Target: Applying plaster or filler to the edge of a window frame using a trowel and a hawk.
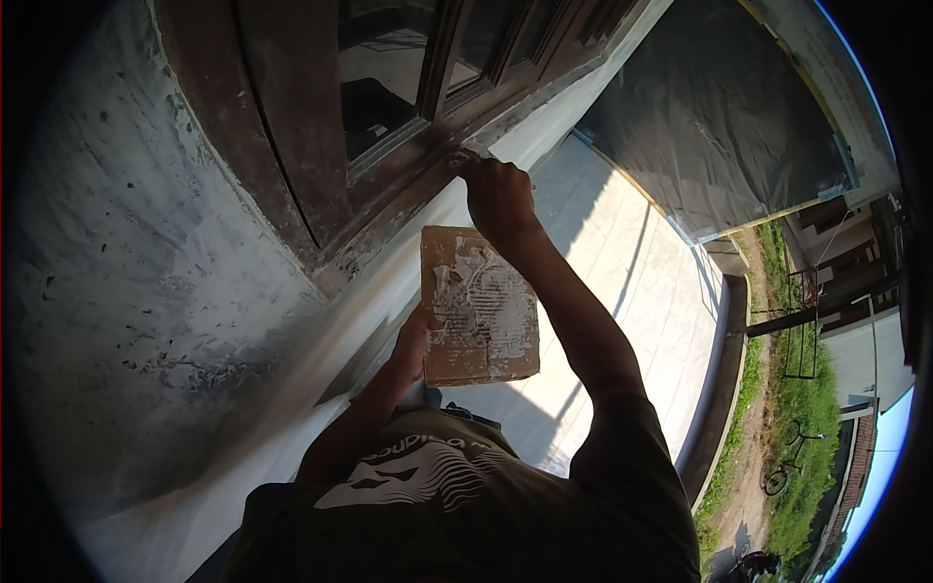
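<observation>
My left hand (416, 342) grips the left edge of a cardboard piece (466, 370), the thumb lying on its face. White putty (491, 301) is smeared over most of that face, ridged in places. Farther up, my right hand (501, 199) is closed at the edge of a brown wooden window frame (389, 212), where the frame meets the pale wall. Whatever its fingers hold is hidden or too small to name. White smears and chips run along that edge.
A grey patchy plaster wall (185, 253) rises at the left. Dark sheeting (724, 117) covers an opening at the upper right. Sunlit pale floor (622, 282) lies at my right, bordered by a low curb (714, 408). Beyond are grass and a bicycle (792, 457).
</observation>
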{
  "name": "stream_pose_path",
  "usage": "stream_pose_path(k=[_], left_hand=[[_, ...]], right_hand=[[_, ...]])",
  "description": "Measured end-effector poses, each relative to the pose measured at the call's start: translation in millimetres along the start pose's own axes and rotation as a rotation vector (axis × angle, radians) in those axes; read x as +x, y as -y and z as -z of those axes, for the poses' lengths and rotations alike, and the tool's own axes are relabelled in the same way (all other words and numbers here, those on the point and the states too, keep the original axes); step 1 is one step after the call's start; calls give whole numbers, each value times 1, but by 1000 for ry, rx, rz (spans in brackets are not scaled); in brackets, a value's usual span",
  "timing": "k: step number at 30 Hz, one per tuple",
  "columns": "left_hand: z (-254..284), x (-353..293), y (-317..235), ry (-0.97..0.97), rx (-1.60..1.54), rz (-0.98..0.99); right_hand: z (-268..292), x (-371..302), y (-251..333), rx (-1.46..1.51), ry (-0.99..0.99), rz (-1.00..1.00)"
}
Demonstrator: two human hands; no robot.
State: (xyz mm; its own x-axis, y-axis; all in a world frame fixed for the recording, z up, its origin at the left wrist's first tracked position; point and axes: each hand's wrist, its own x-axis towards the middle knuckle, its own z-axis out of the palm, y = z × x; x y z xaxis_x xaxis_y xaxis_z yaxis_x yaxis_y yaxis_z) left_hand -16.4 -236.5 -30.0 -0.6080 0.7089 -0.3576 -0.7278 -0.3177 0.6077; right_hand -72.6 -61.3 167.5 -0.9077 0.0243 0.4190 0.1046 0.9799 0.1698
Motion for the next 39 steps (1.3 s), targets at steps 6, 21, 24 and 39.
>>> stream_pose_path(k=[6, 21, 24, 39], left_hand=[[0, 0, 0, -24, 45, -39], [-5, -1, -4, 47, -91, 71], [0, 2, -1, 9, -64, 126], [-1, -8, -7, 33, -38, 83]], right_hand=[[-3, -8, 14, -23, -21, 45], [36, -19, -8, 307, -66, -241], [23, -2, -34, 247, -99, -292], [-15, -4, -1, 52, -89, -106]])
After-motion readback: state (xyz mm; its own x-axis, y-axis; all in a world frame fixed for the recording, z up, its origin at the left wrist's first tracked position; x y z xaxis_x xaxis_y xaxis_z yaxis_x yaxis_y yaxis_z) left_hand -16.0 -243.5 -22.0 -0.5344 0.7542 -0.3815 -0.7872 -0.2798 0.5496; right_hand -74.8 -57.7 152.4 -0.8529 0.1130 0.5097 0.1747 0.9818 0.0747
